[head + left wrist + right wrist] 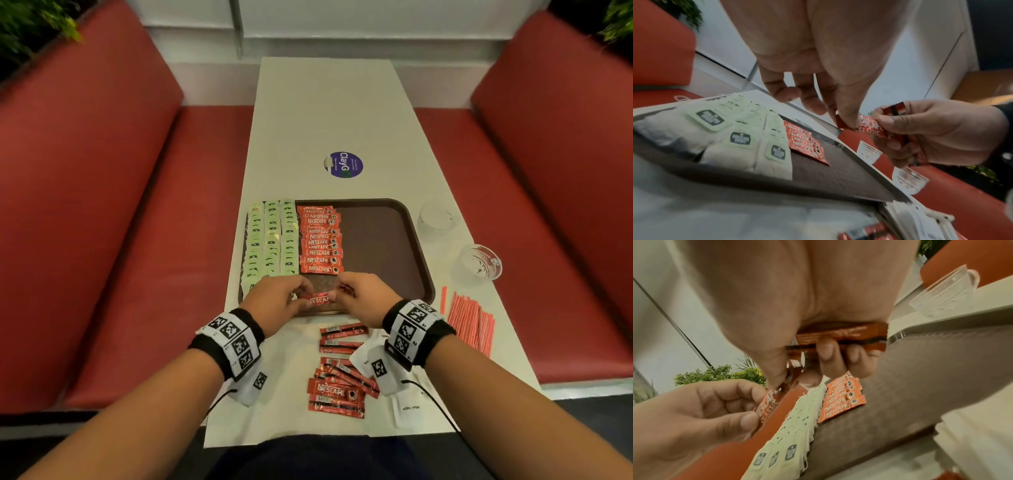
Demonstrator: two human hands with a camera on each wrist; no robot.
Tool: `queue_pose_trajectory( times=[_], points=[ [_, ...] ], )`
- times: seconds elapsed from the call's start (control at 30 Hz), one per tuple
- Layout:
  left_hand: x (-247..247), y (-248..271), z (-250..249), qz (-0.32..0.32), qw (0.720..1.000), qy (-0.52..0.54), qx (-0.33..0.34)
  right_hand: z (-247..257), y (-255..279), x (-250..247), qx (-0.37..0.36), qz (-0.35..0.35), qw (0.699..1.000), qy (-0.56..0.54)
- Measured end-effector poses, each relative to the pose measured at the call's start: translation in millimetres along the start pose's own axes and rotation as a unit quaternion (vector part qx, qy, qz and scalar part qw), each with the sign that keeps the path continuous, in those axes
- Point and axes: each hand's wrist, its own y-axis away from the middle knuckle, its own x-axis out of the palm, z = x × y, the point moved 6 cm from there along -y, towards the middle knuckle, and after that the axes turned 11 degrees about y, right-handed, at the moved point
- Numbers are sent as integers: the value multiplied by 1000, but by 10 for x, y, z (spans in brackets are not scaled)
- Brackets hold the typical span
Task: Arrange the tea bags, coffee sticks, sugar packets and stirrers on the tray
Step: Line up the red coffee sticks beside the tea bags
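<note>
Head view. Brown tray [383, 240] on the white table [325, 113]. Its left part holds three columns of green tea bags [272, 236], with a column of red Nescafé coffee sticks [320, 240] just beside them; the right half of the tray is bare. Both hands sit over the near rim. The left hand [277, 301] and right hand [363, 298] share one coffee stick [320, 299]. More loose sticks [339, 370] lie on the table near the body, with white sugar packets [406, 407] beside them and the red stirrers [471, 323] off to the right. Two clear glass cups [478, 262] stand right of the tray.

Judgement: step in hand is adding a stick to the column. Lay it flat, label up, parallel to the last stick with even overlap, and let go with one hand first.

Left wrist view. Thumb and forefinger of the left hand [838, 91] pinch the stick's left end [846, 123]; the other fingers are loosely spread. The right hand [937, 133] pinches the other end.

Right wrist view. The right hand [818, 321] has its fingers curled round a bundle of spare sticks [840, 334], while its thumb and forefinger nip the shared stick [768, 404].
</note>
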Motion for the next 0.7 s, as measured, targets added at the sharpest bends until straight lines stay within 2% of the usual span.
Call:
queue_pose_trajectory(
  times=[0.17, 0.33, 0.43, 0.6, 0.7],
  points=[
    [-69, -446, 57, -39, 995, -71, -55, -277, -13, -181, 62, -4, 997, -35],
    [179, -797, 185, 25, 966, -228, -117, -539, 1, -254, 78, 6, 997, -22],
    [273, -862, 224, 16, 944, -298, -138, -636, -17, -249, 69, 27, 997, -10],
    [338, -888, 199, -8, 937, -332, -110, -690, -29, -229, 47, 38, 998, -24],
    [401, -915, 152, 17, 934, -345, -91, -692, -27, -240, 57, 49, 995, -59]
  ],
)
